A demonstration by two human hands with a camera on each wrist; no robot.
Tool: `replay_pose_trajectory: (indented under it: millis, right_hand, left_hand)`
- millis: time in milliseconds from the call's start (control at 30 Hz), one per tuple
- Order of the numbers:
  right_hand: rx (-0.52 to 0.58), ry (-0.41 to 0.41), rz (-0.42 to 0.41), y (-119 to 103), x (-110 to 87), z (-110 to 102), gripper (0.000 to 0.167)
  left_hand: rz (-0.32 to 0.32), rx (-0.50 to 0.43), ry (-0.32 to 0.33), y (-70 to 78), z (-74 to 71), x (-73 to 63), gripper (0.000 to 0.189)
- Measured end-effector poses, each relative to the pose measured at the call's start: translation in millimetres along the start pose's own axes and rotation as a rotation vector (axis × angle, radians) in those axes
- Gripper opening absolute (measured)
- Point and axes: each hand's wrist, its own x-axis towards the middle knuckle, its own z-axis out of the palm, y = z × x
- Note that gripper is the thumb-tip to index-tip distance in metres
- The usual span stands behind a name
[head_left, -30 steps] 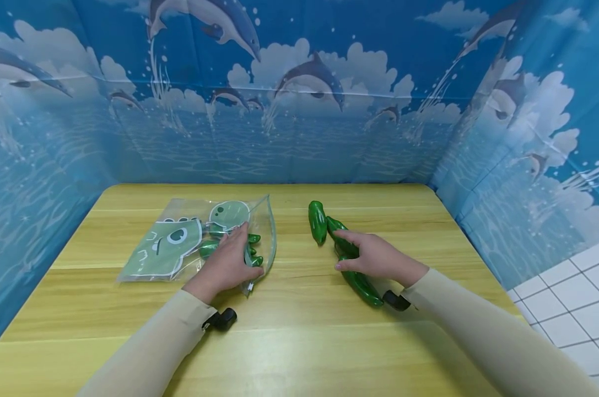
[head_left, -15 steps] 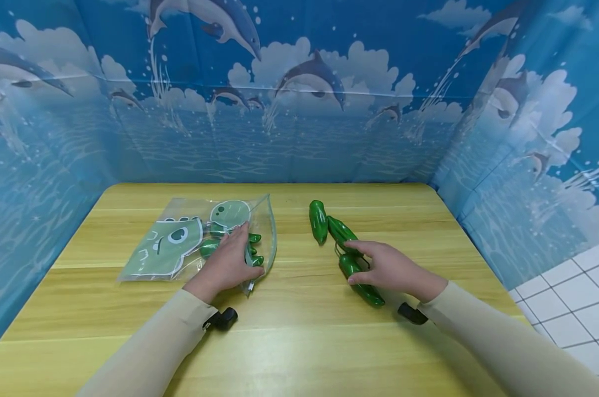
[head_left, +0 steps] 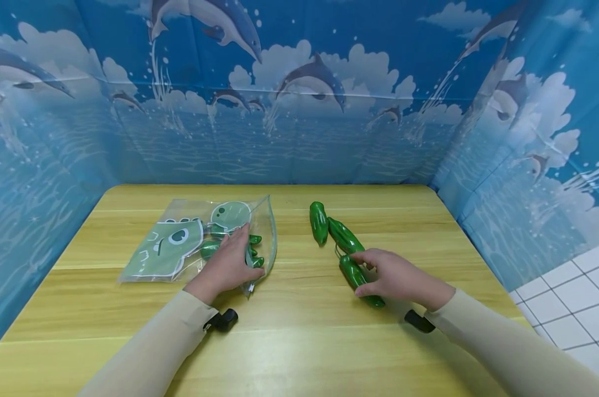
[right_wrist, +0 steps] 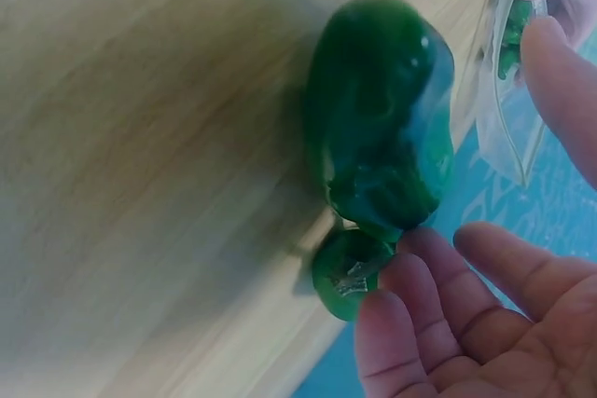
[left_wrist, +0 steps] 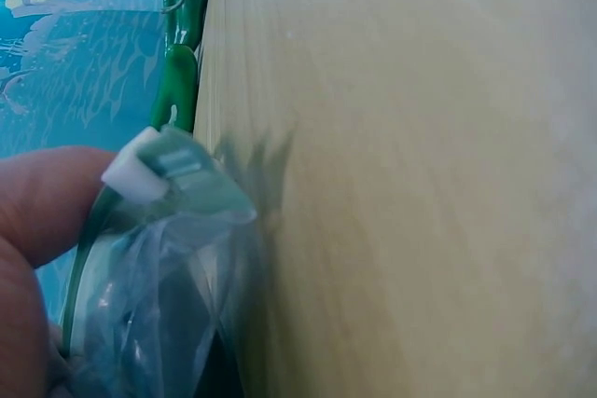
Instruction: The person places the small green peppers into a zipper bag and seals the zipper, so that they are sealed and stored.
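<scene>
My left hand (head_left: 230,264) holds the mouth edge of a clear zip bag (head_left: 271,237) printed with a pale green cartoon. In the left wrist view, the thumb lies against the bag's edge by a white zip slider (left_wrist: 135,170). Several glossy green peppers (head_left: 210,249) lie inside, partly hidden by the hand. My right hand (head_left: 390,278) is over the nearest loose green pepper (head_left: 351,270), thumb and fingers spread across it. The right wrist view shows this pepper (right_wrist: 378,109) large, with fingertips by another pepper's stem end (right_wrist: 350,277).
Behind the nearest pepper lie a second green pepper (head_left: 344,234) and a third (head_left: 318,223), on a yellow wood-grain table (head_left: 299,342). A blue dolphin-print curtain (head_left: 299,138) rises along the table's back and sides. White floor tiles (head_left: 577,309) show at the right.
My right hand has moved back toward me and slightly right, from the middle pepper to the nearest one. The left hand and bag have stayed put.
</scene>
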Motion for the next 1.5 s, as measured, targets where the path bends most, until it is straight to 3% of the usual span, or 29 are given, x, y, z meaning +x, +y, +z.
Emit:
replay_pose_trajectory:
  millis: [433,933,1500]
  right_hand:
    - [-0.065,-0.022,0.008,0.6,0.7,8.1,0.082]
    - [-0.061,-0.017,-0.022,3.4,4.4,20.8,0.067]
    - [-0.105,-0.028,-0.054,5.3,6.0,25.0,0.063]
  left_hand:
    - [-0.012,0.004,0.000,-0.6,1.2,0.6,0.125]
    - [-0.012,0.017,-0.002,-0.1,1.1,0.5,0.126]
    - [-0.004,0.018,0.001,0.0,1.7,0.4,0.126]
